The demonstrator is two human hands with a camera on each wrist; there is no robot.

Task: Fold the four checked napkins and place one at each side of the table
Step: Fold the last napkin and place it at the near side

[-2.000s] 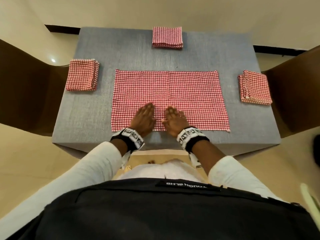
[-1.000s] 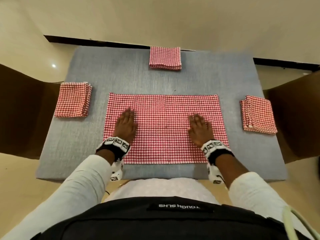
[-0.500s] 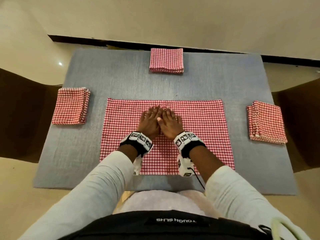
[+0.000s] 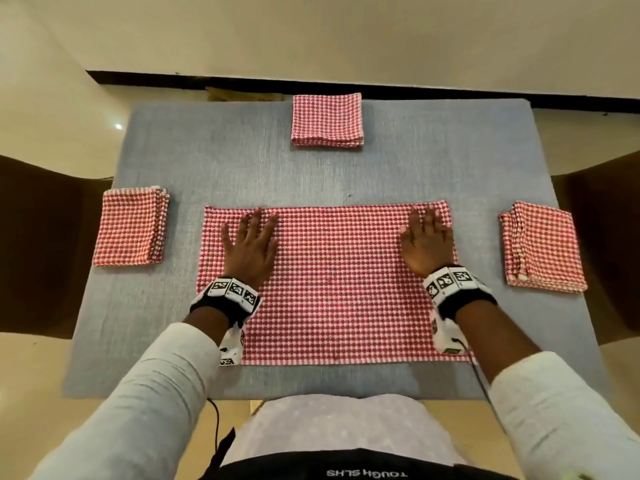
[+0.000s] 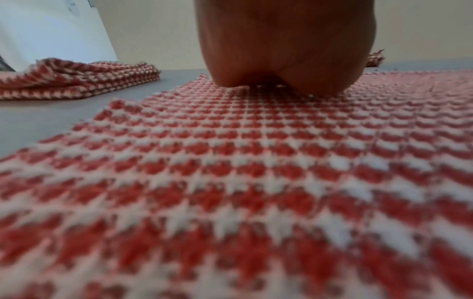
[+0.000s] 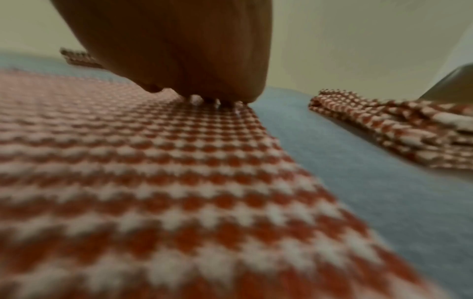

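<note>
A red-and-white checked napkin lies spread as a wide rectangle on the grey table, in front of me. My left hand presses flat on its far left part, fingers straight. Flat on the far right corner rests my right hand. Three folded checked napkins lie at the table's sides: the left napkin, the far napkin and the right napkin. The wrist views show each palm down on the cloth.
Dark brown chairs stand at the left and right sides of the table. A cream floor and wall with a dark skirting lie beyond the far edge.
Half a second ago both hands lay together at the napkin's middle; they have slid apart to its far left and far right ends, flat on the cloth.
</note>
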